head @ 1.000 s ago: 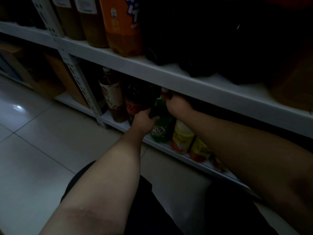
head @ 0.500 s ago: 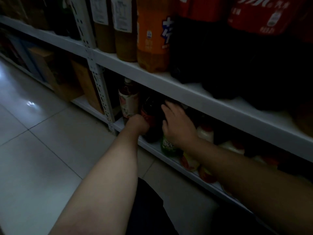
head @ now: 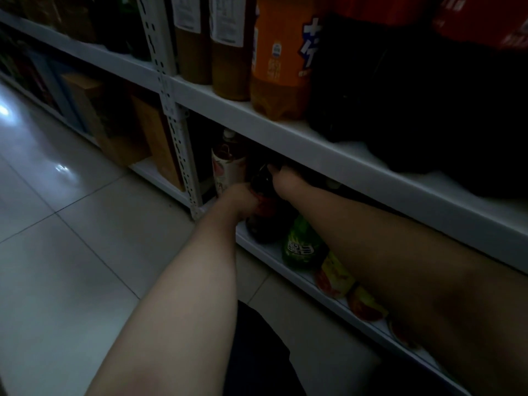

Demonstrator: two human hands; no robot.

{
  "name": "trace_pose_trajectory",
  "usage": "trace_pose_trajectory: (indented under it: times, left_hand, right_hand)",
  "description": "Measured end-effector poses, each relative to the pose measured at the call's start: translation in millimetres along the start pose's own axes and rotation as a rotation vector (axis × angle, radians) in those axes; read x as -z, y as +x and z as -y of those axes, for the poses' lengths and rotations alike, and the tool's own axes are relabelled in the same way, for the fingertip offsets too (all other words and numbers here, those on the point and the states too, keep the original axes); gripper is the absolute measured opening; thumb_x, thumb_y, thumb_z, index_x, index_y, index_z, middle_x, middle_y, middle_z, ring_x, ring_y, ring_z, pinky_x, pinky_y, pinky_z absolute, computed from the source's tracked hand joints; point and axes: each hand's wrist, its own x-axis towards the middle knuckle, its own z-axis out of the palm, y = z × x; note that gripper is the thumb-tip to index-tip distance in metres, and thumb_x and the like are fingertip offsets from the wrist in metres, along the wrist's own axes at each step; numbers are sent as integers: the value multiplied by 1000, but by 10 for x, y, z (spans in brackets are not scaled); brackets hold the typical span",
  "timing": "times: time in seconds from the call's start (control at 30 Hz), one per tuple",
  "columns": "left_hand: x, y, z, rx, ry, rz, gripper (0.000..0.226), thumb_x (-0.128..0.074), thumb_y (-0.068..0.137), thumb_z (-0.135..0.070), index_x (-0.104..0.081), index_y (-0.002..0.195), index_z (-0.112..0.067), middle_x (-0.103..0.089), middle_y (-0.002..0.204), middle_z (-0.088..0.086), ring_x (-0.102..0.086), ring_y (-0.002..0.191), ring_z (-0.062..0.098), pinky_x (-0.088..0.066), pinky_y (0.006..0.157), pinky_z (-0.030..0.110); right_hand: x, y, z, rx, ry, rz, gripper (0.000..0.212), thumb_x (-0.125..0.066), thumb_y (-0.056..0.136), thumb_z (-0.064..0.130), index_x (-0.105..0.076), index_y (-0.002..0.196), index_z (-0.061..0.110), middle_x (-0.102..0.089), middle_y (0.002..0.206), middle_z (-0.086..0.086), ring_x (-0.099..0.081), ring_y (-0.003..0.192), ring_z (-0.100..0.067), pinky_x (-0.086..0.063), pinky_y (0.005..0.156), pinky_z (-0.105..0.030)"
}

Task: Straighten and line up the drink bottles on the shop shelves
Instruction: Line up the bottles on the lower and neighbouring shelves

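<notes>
The person is crouching at the lower shelf (head: 258, 247) and working on the dark bottle (head: 265, 224), which is standing near that shelf's front edge, between the pale-label bottle (head: 227, 170) and the green bottle (head: 303, 247). The left hand (head: 238, 200) is gripping it at its red band, fingers curling round the body, probably to steady and turn it. The right hand (head: 281, 178) is reaching to its top under the upper shelf (head: 285, 130). Its fingers are running into shadow, so I cannot tell whether it is gripping or only touching. Two hands, low and high, look meant to keep a tall bottle upright while it is being squared with its neighbours.

The green bottle is showing white lettering, too blurred to read. Above, the orange bottle (head: 281, 61) is carrying a large blue-and-white character, cut off. The white panels on the brown bottles (head: 231, 52) beside it are too small to read.
</notes>
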Motion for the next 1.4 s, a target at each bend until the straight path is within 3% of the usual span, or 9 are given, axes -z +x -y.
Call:
trace_pose_trajectory:
  times: [0.17,0.4,0.6,0.73,0.93,1.13,1.2,1.33,1.4]
  left_hand:
    - [-63,35,-86,-35,-7,22,41,-65,88,-23,-58,120,1,-61,120,22,-59,108,35,-50,88,37]
    - [33,-98,-228,2,88,-152,32,-60,83,-26,-63,105,-3,-63,110,22,-61,101,35,-48,78,34]
    - [153,-612,-590,-281,57,-343,18,-61,84,-30,-70,95,-19,-72,97,5,-65,93,26,-44,69,26]
    - [218,-1057,-1113,-545,-154,-425,18,-64,84,-36,-68,99,-26,-66,87,-14,-58,76,-2,-33,58,3]
    - [98,-1528,-1948,-763,-345,-427,48,-68,82,-41,-56,125,-22,-51,111,-16,-51,103,2,-40,85,19]
    - [-227,-1734,-2128,-661,-339,-515,76,-72,77,-42,-36,140,-18,-40,137,0,-39,126,16,-34,98,25]
    - [-317,-1762,-2139,-621,-337,-522,81,-75,76,-35,-34,142,-12,-39,140,8,-37,130,24,-33,103,32]
    - [-486,-1888,-2184,-579,-314,-539,86,-78,72,-27,-34,142,-4,-38,141,16,-36,129,32,-32,106,38]
    - [-553,-1946,-2184,-579,-314,-569,86,-80,70,-24,-36,141,-2,-37,141,19,-36,129,36,-32,105,44]
  right_hand:
    - [57,-120,65,-23,93,-71,38,-36,101,22,-52,124,-4,-55,126,-23,-50,117,-36,-38,87,-31]
    - [166,-1519,-372,211,132,-234,54,-59,89,26,-41,139,21,-36,147,5,-31,135,-8,-17,107,-13]
    - [891,-2358,-723,206,54,-420,37,-69,83,20,-56,110,43,-52,126,25,-48,120,4,-36,100,-17]
    - [1512,-2637,-585,192,126,-618,25,-65,85,25,-61,98,46,-55,114,36,-52,107,11,-45,85,-11]
    - [2314,-2851,-95,363,58,-867,17,-60,87,27,-62,103,33,-60,114,19,-54,108,7,-39,88,-7]
    - [2975,-2987,249,325,-225,-1082,35,-54,89,13,-59,123,5,-53,129,-3,-40,123,-7,-18,103,-4]
    - [3149,-2921,322,242,-232,-1024,39,-51,93,11,-49,131,2,-47,132,-11,-35,126,-14,-9,98,2]
    - [3402,-2656,448,-25,-107,-807,19,-47,94,19,-46,107,5,-49,111,-17,-47,107,-33,-35,89,-30]
    - [3497,-2569,489,-104,-68,-726,13,-45,95,21,-47,96,8,-54,108,-19,-52,98,-31,-39,78,-30]
